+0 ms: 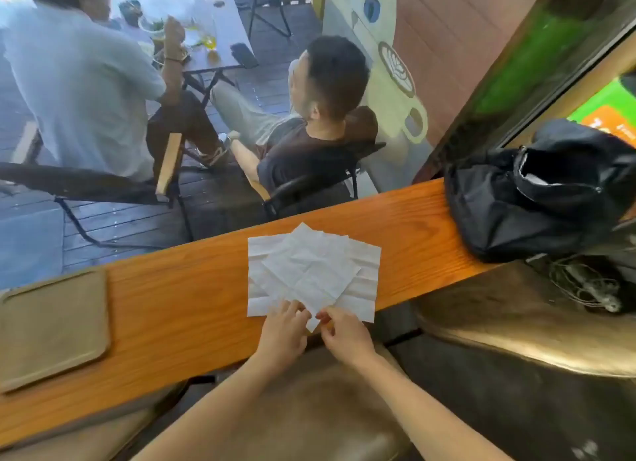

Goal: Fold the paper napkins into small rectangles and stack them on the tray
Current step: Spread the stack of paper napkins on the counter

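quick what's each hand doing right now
Left hand: closed, pinching the near corner of the top napkin.
Right hand: closed, pinching the same corner from the other side.

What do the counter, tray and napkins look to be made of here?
Counter: likely varnished wood, orange with visible grain and a slight sheen.
Tray: probably matte plastic, olive-tan with a moulded raised rim.
Napkins: thin white paper, showing a grid of fold creases.

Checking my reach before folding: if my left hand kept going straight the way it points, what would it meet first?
The left hand points away across the counter, so it would slide onto the unfolded napkins its fingers already touch.
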